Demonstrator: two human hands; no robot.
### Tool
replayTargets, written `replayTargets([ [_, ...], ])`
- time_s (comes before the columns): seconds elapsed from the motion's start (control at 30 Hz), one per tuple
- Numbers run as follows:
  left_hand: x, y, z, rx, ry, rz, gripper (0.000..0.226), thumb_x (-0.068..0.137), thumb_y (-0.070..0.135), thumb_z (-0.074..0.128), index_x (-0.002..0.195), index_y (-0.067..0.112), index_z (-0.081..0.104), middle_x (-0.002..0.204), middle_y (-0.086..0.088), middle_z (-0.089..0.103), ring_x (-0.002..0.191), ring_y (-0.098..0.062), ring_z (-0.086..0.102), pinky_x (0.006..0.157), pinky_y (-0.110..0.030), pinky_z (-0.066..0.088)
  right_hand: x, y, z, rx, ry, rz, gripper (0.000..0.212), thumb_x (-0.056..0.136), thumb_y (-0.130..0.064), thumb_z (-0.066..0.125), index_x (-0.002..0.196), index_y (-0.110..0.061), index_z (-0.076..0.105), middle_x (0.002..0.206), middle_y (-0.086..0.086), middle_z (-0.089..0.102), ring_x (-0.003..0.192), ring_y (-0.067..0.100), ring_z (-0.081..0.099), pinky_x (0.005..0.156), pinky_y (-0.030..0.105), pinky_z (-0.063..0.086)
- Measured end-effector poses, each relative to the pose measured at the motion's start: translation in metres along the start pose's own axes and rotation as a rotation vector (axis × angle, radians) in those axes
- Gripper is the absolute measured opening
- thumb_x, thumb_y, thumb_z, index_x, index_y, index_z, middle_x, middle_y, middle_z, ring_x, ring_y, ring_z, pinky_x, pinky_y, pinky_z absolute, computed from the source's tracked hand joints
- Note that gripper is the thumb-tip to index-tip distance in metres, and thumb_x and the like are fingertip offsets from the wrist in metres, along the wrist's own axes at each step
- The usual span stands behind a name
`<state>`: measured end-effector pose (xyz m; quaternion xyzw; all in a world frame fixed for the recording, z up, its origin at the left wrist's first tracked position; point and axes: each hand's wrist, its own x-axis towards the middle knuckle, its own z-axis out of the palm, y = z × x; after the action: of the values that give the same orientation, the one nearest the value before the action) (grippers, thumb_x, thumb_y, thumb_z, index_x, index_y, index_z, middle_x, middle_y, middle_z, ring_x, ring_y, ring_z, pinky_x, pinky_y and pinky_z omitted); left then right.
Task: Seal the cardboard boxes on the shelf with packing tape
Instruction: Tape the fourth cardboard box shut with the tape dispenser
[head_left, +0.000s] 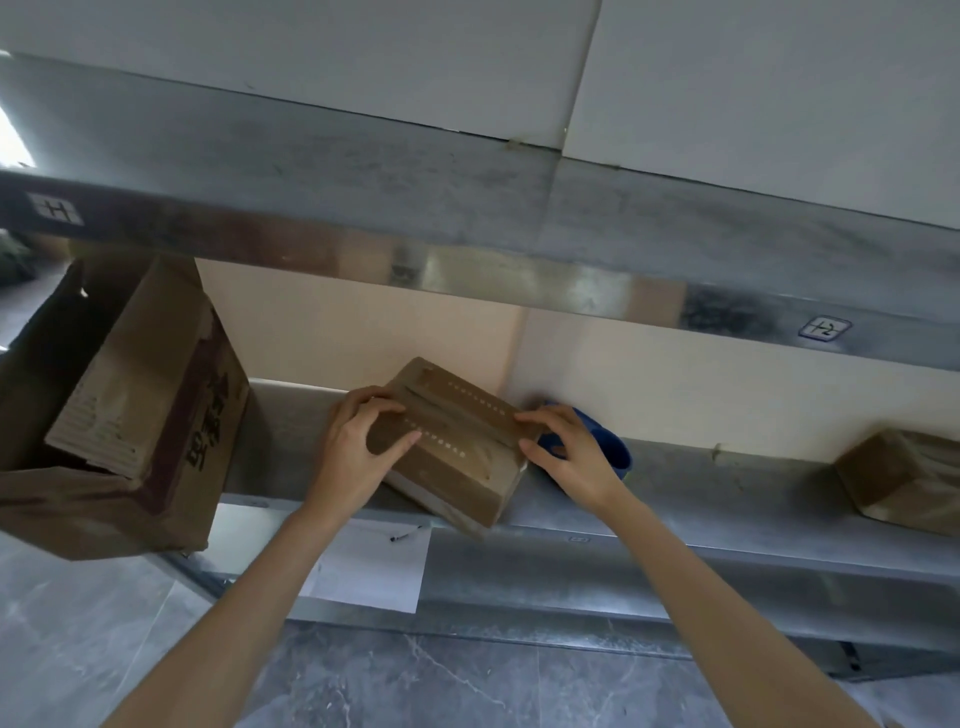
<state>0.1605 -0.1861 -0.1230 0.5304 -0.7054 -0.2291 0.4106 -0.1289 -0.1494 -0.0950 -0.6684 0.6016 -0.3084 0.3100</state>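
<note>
Left hand (358, 447) presses flat on the flaps of the box (457, 447), set askew on the shelf (727, 499); right hand (569, 452) pinches its right end. A blue thing (615, 449) behind that hand is mostly hidden; a second box (904, 480) is cut off at right.

Centre box (447, 452): is set askew on the metal shelf (675, 499), one corner overhanging the front edge.
Left hand (353, 447): is laid flat on the top flaps.
Right hand (576, 457): is curled over a blue object (615, 447); the box's right edge is touched by its fingertips.
Other boxes: a large open carton (130, 405) is seen at left, a small box (904, 478) at far right.
</note>
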Motion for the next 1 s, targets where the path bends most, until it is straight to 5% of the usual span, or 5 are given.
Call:
replayTargets([
  [0.27, -0.006, 0.029, 0.004, 0.267, 0.087, -0.024, 0.031, 0.083, 0.034, 0.076, 0.11, 0.02, 0.069, 0.125, 0.0, 0.06, 0.117, -0.022, 0.052, 0.099, -0.031, 0.042, 0.011, 0.041, -0.034, -0.351, 0.023, -0.06, 0.031, 0.101, -0.028, 0.051, 0.131, -0.026, 0.057, 0.127, 0.0, 0.051, 0.117, 0.019, 0.048, 0.096, 0.036, 0.043],
  [0.6, -0.025, 0.075, 0.022, 0.617, 0.125, -0.225, 0.045, 0.09, 0.049, 0.062, 0.126, 0.023, 0.061, 0.131, -0.007, 0.055, 0.118, -0.029, 0.048, 0.097, -0.045, 0.041, 0.019, 0.093, -0.035, -0.675, -0.227, 0.074, 0.065, 0.1, -0.047, 0.045, 0.155, -0.038, 0.01, 0.138, 0.01, 0.045, 0.118, 0.03, 0.051, 0.09, 0.038, 0.048],
  [0.8, -0.034, 0.096, 0.032, 0.702, 0.09, -0.302, 0.055, 0.093, 0.056, 0.052, 0.137, 0.024, 0.05, 0.142, -0.003, 0.045, 0.128, -0.025, 0.04, 0.103, -0.041, 0.034, 0.022, 0.106, -0.031, -0.531, -0.373, 0.11, 0.077, 0.1, -0.035, 0.048, 0.152, -0.043, -0.009, 0.095, 0.011, 0.068, 0.065, 0.02, 0.061, 0.05, 0.03, 0.048],
  [0.9, -0.041, 0.106, 0.036, 0.693, 0.079, -0.324, 0.056, 0.093, 0.056, 0.053, 0.139, 0.023, 0.049, 0.143, -0.003, 0.043, 0.13, -0.025, 0.039, 0.104, -0.041, 0.034, 0.025, 0.109, -0.035, -0.492, -0.397, 0.109, 0.08, 0.1, -0.028, 0.047, 0.151, -0.043, -0.012, 0.096, 0.012, 0.068, 0.058, 0.016, 0.055, 0.045, 0.024, 0.037],
  [1.0, -0.046, 0.114, 0.039, 0.682, 0.072, -0.343, 0.055, 0.094, 0.054, 0.054, 0.138, 0.023, 0.048, 0.143, -0.002, 0.042, 0.131, -0.024, 0.038, 0.105, -0.042, 0.033, 0.03, 0.111, -0.041, -0.443, -0.403, 0.072, 0.083, 0.096, -0.014, 0.05, 0.155, -0.035, -0.005, 0.06, 0.006, 0.057, 0.044, 0.013, 0.044, 0.041, 0.025, 0.032],
])
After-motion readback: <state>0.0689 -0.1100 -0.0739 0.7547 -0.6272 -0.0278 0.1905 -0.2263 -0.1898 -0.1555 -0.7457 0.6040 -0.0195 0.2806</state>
